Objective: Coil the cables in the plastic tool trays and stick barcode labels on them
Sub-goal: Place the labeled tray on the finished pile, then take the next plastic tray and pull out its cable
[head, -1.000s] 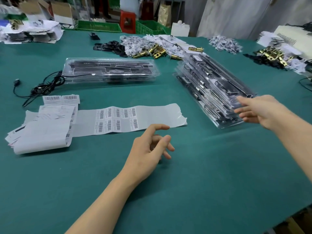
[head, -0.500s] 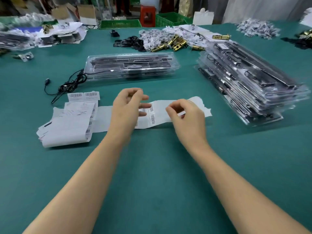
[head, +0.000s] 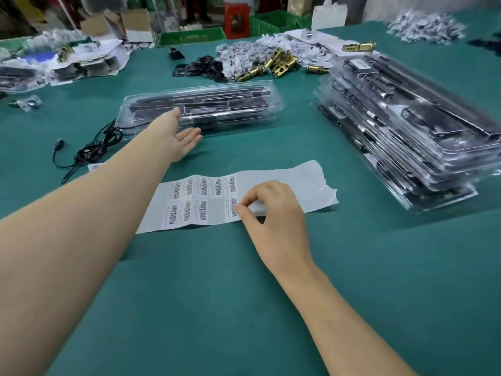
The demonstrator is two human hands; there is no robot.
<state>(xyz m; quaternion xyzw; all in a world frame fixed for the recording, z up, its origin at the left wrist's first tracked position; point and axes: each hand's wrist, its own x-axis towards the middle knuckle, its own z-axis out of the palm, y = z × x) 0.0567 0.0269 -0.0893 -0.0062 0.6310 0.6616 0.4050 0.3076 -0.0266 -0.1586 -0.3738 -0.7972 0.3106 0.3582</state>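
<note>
Meanwhile, one hand peels a barcode label while the other reaches for a tray.

From the head camera: the right hand (head: pixel 273 213) pinches a barcode label (head: pixel 232 208) at the label sheet (head: pixel 284 185); whether it has lifted free looks unclear. The left hand (head: pixel 179 137), open and empty, is nearer the clear plastic tray (head: pixel 217 104), which lies ahead and left, long axis across the view, its loose cable (head: pixel 95 147) trailing off the left end.
</note>
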